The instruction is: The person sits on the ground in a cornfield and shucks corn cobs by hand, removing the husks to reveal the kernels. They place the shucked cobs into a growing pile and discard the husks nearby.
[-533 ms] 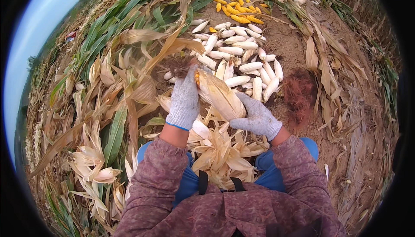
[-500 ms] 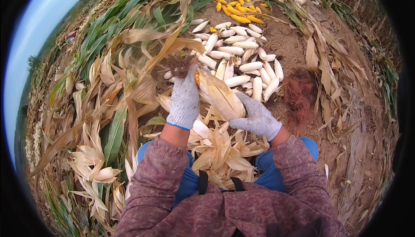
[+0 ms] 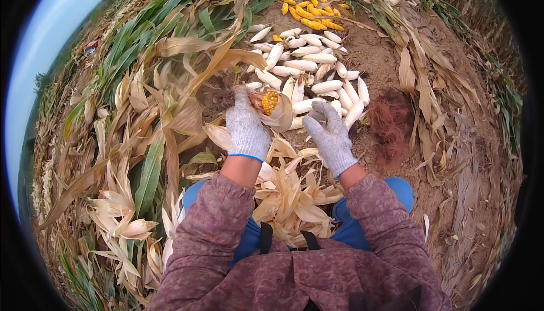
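Observation:
My left hand [image 3: 246, 125], in a whitish knitted glove with a blue cuff edge, is closed around an ear of corn [image 3: 270, 102]. Its yellow kernels show at one end, while pale husk and brownish silk hang about it. Just to the right, my gloved right hand [image 3: 330, 138] is held off the ear, its fingers half bent and apart, with nothing seen in it. Beyond both hands lies a pile of white corn cobs [image 3: 303, 65] on the soil. Below them, peeled husks [image 3: 294, 203] are heaped between my knees.
Yellow corn cobs [image 3: 314, 13] form a smaller pile at the far side. A clump of reddish silk [image 3: 391, 121] rests on the soil at the right. Dry stalks and leaves [image 3: 170, 84] cover the left, with more stalks [image 3: 416, 73] along the right.
The ear has turned, so its kernel end now faces up and more kernels show. My right hand has let go of the husk and moved up, away from the ear.

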Motion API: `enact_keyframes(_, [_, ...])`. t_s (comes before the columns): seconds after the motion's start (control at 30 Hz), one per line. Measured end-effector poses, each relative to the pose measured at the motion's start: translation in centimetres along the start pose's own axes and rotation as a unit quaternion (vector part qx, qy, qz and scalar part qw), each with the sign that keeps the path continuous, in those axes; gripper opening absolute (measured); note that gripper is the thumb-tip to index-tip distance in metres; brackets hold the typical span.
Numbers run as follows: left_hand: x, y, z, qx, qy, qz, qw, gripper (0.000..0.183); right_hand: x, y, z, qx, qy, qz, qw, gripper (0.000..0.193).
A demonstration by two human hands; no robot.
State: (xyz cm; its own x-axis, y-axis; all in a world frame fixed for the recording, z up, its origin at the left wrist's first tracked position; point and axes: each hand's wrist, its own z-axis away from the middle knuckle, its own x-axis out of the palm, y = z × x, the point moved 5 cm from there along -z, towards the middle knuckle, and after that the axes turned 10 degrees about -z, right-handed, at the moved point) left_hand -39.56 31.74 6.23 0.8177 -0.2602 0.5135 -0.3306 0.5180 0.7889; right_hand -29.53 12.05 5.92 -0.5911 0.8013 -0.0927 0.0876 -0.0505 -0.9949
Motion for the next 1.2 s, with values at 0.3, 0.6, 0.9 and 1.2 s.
enact_keyframes(0.3, [0.5,-3.2,1.7,0.147,-0.017,-0.252,0.956,0.035,3.6,-0.7,0.6,0.031,0.012,-0.172,0.985,0.072])
enact_keyframes(0.6, [4.1,-1.6,4.5,-0.142,-0.212,0.111,0.961,0.039,2.9,1.5,-0.2,0.291,0.116,-0.508,0.803,0.032])
enact_keyframes(0.9, [5.0,2.3,7.1,-0.114,-0.221,0.136,0.959,0.039,2.9,1.5,-0.2,0.292,0.092,-0.579,0.755,0.018])
enact_keyframes(1.2, [-2.8,5.9,1.2,0.062,-0.075,-0.062,0.993,0.028,-2.4,1.2,-1.7,0.159,0.152,-0.43,0.876,0.022])
